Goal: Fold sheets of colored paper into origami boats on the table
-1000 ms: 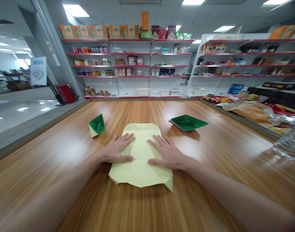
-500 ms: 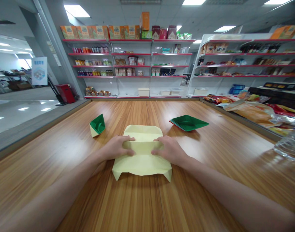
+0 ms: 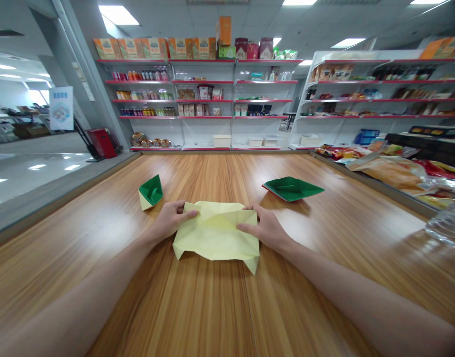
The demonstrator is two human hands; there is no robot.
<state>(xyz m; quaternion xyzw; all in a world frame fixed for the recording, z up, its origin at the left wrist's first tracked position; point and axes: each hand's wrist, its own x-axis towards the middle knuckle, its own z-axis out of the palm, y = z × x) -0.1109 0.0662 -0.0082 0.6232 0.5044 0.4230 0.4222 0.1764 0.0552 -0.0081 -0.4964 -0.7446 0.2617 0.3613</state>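
Observation:
A pale yellow sheet of paper point(image 3: 216, 238), creased and partly folded, is held between my two hands over the wooden table. Its near corners bend downward, and a raised fold runs across its upper part. My left hand point(image 3: 172, 218) pinches the upper left edge, thumb on top and fingers behind. At the upper right edge, my right hand point(image 3: 266, 227) grips the paper the same way. Beyond my left hand stands a small folded paper piece point(image 3: 152, 192), green inside and pale yellow outside. A green folded paper boat point(image 3: 294, 189) with a reddish edge lies beyond my right hand.
The wooden table point(image 3: 212, 312) has a raised border. Snack packets point(image 3: 387, 171) lie past its right edge, with a clear plastic item point(image 3: 448, 225) nearer. Stocked shelves point(image 3: 201, 101) stand behind the table. A sign point(image 3: 61, 109) and a red box point(image 3: 101, 143) are at the left.
Both hands have moved slightly apart, to the outer upper edges of the yellow paper. The upper flap is now pulled up toward me, and the near edge has shifted a little away.

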